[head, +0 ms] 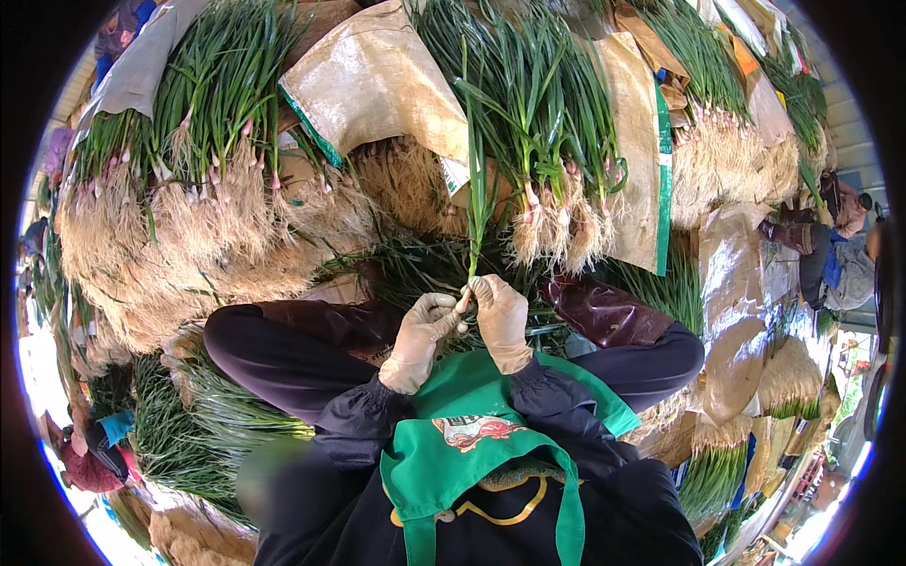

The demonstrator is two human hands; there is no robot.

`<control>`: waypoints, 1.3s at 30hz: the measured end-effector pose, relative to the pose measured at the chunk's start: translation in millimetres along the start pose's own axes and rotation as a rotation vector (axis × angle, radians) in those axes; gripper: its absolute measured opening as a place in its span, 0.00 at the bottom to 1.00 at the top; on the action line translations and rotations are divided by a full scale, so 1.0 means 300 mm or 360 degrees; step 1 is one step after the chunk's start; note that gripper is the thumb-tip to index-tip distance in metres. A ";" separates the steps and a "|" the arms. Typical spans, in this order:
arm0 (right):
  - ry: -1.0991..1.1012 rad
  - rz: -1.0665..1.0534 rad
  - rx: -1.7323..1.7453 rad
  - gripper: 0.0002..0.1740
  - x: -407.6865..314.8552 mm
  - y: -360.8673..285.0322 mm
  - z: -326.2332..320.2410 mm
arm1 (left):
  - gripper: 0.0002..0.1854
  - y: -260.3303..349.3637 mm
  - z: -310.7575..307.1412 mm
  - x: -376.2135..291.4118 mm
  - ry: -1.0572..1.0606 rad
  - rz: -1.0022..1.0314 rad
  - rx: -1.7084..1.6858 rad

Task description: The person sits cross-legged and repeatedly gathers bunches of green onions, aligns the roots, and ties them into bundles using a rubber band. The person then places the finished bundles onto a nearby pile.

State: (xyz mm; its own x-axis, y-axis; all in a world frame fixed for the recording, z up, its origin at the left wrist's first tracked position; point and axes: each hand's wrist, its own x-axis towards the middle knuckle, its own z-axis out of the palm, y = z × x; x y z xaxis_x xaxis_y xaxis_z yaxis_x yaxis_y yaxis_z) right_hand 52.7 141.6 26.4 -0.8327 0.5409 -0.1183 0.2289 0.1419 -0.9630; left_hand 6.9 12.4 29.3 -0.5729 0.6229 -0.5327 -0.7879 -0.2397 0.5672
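Note:
A single green garlic plant (480, 205) stands upright before me, its long flat leaves pointing away. My right hand (504, 320), in a pale rubber glove, pinches its lower stem. My left hand (414, 348), gloved alike, has its fingertips on the pale bulb end (463, 303) just below. The roots are mostly hidden by the fingers. Beyond the hands, a loose bunch of green garlic (545, 134) with pinkish bulbs and shaggy roots lies against a woven sack (633, 170). Loose green leaves (417, 258) lie between my boots.
A big pile of rooted garlic (198, 212) rises at the left, partly under sacking (382, 78). More bundles (736, 156) lie at the right, and leafy bundles (191, 417) at lower left. Other people sit nearby, one at the right (824, 247), one at lower left (92, 456).

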 end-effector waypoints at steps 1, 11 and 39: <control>0.0043 0.0035 0.0106 0.14 0.000 -0.011 0.007 | 0.09 0.009 0.002 0.001 -0.0015 -0.0008 -0.0010; 0.0658 0.0391 0.0220 0.10 0.168 0.234 -0.214 | 0.13 -0.004 -0.021 -0.040 0.0071 -0.0139 0.0199; -0.0580 0.0335 0.0129 0.32 0.056 -0.004 -0.129 | 0.12 0.023 -0.096 -0.039 -0.0145 -0.0100 -0.0034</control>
State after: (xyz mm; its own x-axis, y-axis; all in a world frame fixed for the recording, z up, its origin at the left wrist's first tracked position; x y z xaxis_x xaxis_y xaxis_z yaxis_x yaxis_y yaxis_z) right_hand 57.8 182.7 35.0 -0.8991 0.2209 -0.3778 0.3845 -0.0135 -0.9230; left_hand 1.6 -17.9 21.4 -0.5000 0.7021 -0.5070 -0.8270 -0.2132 0.5203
